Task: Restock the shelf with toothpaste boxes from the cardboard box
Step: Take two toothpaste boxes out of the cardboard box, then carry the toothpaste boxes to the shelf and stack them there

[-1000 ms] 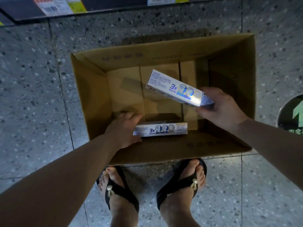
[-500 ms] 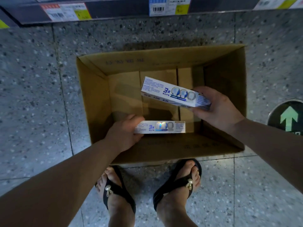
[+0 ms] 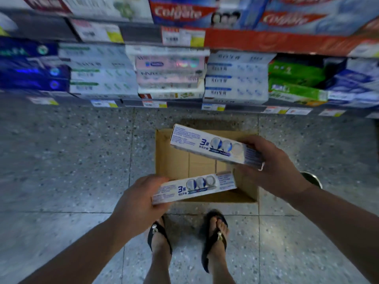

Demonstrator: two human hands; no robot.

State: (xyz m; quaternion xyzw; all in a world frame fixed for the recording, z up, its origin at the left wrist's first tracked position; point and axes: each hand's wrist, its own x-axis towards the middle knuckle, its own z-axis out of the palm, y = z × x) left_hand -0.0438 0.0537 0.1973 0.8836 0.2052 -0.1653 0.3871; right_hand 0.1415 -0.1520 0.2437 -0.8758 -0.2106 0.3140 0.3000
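Note:
My left hand (image 3: 135,203) grips the left end of a white and blue toothpaste box (image 3: 196,186), held level above the near edge of the cardboard box (image 3: 164,156). My right hand (image 3: 274,167) holds the right end of a second, identical toothpaste box (image 3: 213,145) higher up, over the carton's far side. The open brown carton stands on the floor in front of my feet, and the part of its bottom that shows is bare. Beyond it, the shelf (image 3: 184,104) carries stacks of toothpaste boxes.
Speckled grey floor tiles (image 3: 61,160) surround the carton. My feet in black sandals (image 3: 215,236) stand just behind it. Rows of price tags (image 3: 182,36) line the shelf edges. A dark round floor sticker (image 3: 311,178) peeks out behind my right wrist.
Both hands have lifted their toothpaste boxes up out of the carton. The view has tilted up, bringing the stocked shelves into sight.

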